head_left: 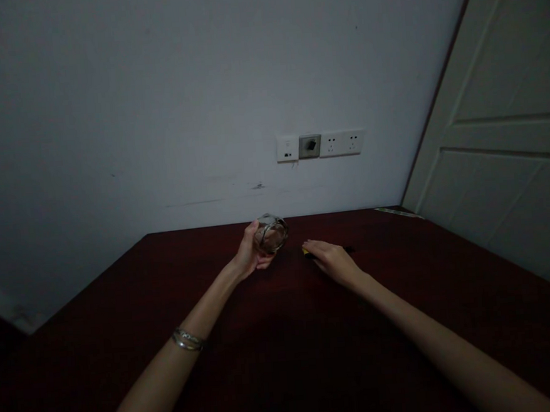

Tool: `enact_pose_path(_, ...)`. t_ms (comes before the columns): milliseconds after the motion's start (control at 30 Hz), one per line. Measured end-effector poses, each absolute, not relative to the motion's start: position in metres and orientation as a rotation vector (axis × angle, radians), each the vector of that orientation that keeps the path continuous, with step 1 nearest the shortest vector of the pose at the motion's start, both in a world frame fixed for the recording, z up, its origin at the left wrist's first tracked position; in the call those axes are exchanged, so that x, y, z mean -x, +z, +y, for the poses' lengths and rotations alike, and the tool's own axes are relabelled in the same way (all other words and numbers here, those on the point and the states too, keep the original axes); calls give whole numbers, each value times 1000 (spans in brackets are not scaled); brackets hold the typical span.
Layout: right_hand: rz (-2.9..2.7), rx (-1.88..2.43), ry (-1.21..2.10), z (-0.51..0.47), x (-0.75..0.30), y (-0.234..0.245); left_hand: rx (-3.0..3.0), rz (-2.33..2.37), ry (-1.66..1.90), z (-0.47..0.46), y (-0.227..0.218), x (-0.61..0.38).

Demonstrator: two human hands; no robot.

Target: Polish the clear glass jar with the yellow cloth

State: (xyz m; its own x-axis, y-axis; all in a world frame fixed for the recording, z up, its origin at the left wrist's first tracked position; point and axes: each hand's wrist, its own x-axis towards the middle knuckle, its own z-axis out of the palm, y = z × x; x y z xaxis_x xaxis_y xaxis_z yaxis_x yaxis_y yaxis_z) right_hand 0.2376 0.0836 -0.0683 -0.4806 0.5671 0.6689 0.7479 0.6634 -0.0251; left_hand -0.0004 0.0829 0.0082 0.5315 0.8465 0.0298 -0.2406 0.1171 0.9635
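My left hand [250,252] is closed around a clear, round glass vessel [274,233], held tilted above the dark red table with its round end facing me. Fingers show through its wall. To the right, my right hand [330,257] rests low at the table, its fingers together over a slim yellow and black object [305,251]. Only a yellow bit by the fingertips and a dark end beyond the hand show, so its kind is hidden. The two hands are apart.
The dark red table [248,358] meets a pale wall [178,112] at the back. White sockets [341,143] and a grey switch plate [309,146] sit on that wall. A pale door [500,134] stands at right, and a thin strip [398,212] lies at the back right edge.
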Motion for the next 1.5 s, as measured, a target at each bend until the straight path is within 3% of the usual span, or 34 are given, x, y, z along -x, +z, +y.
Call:
enact_pose_path(333,-2382,1038,69,77,-223,-88,-1396,636,815,77,3,4)
enact_pose_path(633,-2104,1032,654,67,-215,-41,-1688,576,857,91,7,21)
enact_pose_path(900,-1791,813,1034,53,-191,-25,-2242,735,606,78,27,28)
enact_pose_path(1167,-1678,789,1100,48,-186,-25,-2482,916,546,72,31,22)
enact_pose_path(1500,-1570,841,876,56,-183,-32,-2409,960,901,84,17,24)
